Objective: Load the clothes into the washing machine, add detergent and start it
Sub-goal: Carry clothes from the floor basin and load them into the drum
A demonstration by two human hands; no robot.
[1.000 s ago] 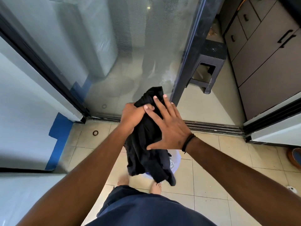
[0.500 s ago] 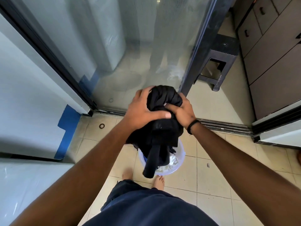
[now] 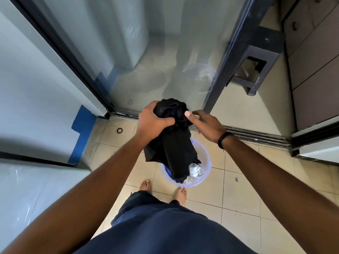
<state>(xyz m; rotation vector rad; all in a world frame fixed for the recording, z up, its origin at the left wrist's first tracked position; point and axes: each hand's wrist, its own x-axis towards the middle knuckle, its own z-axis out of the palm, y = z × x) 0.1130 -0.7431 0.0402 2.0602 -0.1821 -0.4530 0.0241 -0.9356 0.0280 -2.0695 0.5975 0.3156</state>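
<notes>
Black garment [image 3: 172, 143] is bunched up and held above a clear plastic tub [image 3: 206, 162], gripped near the top by the left hand [image 3: 152, 121] with fingers curled tight round the cloth. The right hand [image 3: 207, 123] is just beside it, fingers loosely spread, only the thumb tip touching the fabric. More crumpled clothes [image 3: 195, 171], white-ish, are seen in the tub below the hands, which sits on the tiled floor [image 3: 238, 189].

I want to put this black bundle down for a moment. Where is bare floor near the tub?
Free: the tiles right of the tub, up to the door track, and the tiles left of it, toward the blue tape. Crowded: in front of the tub, by the bare feet.
</notes>
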